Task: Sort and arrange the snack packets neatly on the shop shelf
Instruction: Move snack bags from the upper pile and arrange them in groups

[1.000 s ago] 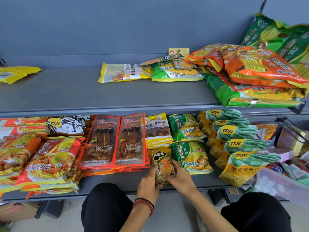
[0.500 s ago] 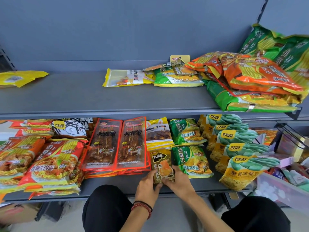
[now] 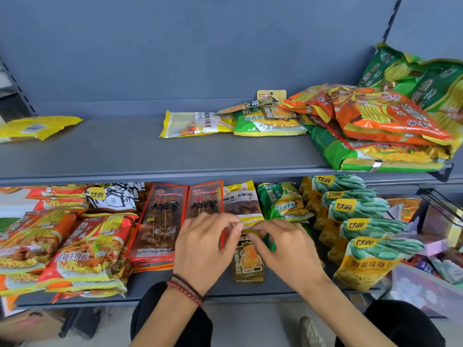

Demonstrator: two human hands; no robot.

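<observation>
2 hands, left hand [image 3: 205, 246] and right hand [image 3: 285, 254], meet at lower centre over the small gold packet [image 3: 248, 261] on the lower shelf [image 3: 221, 284], probably squaring its top edge; each grip curled, pinch unclear.

Two grey shelves, one above the other. The upper shelf [image 3: 125, 151] carries a yellow packet [image 3: 35, 127] at far left, well apart from a yellow-and-clear packet [image 3: 198, 122] near the middle, a green packet [image 3: 265, 123] overlapping it, and a loose heap of noodle packets [image 3: 388, 121] at the right end. The lower shelf [image 3: 155, 286] carries, left to right: stacked orange packets [image 3: 87, 251], a black-and-white packet [image 3: 112, 196] behind them, red-edged skewer packets [image 3: 160, 221], brown-and-yellow packets [image 3: 241, 204], small gold packets [image 3: 248, 261] near the front, and an overlapping row of bean packets [image 3: 363, 234].
</observation>
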